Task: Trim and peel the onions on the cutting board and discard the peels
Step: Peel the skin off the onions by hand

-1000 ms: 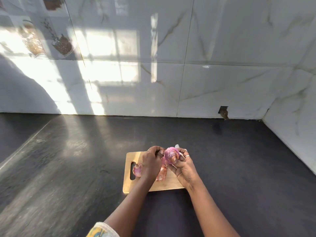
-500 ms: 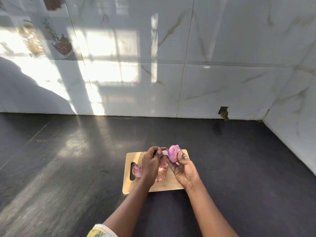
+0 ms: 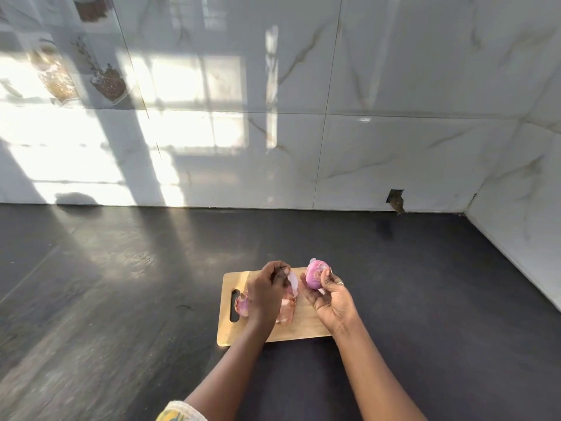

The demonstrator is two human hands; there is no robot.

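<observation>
Right hand (image 3: 332, 300) holds the onion (image 3: 314, 278) above the 1 o'clock corner of the cutting board (image 3: 306, 328), fingers curled round the bulb. Bulb looks mostly bare: glossy pink-purple, w/ a pale scrap sticking out at its 12 o'clock. Left hand (image 3: 265, 294) is at the onion's 9 o'clock, just apart from it, pinching a strip of peel (image 3: 292, 281) btwn thumb & fingertips. The strip hangs toward the peel pile (image 3: 287, 312) lying mid-board. At the board's 9 o'clock, by the handle slot, a pink-brown piece (image 3: 242, 305) sits half hidden behind the left wrist; onion or skin, can't tell. Board lies on the dark desk (image 3: 121, 299) at approx 6 o'clock of the view.

Handling, as I judge it: the bare onion is firm & light but prob slick w/ the dry skin off. Cup it round the middle w/ the whole hand, since a fingertip pinch could let it squirt out. Peel is the opposite: paper-thin, near weightless, brittle, tears easily. Best taken at a loose edge near a trimmed end & pulled along the bulb, not across. Thin inner layers may cling to damp fingers, so letting go could need a flick. The pile is loose & would scatter if swept fast; scoop it w/ both hands or slide it off the board edge. This bulb seems nearly done bar the top scrap; peels not yet discarded.
</observation>
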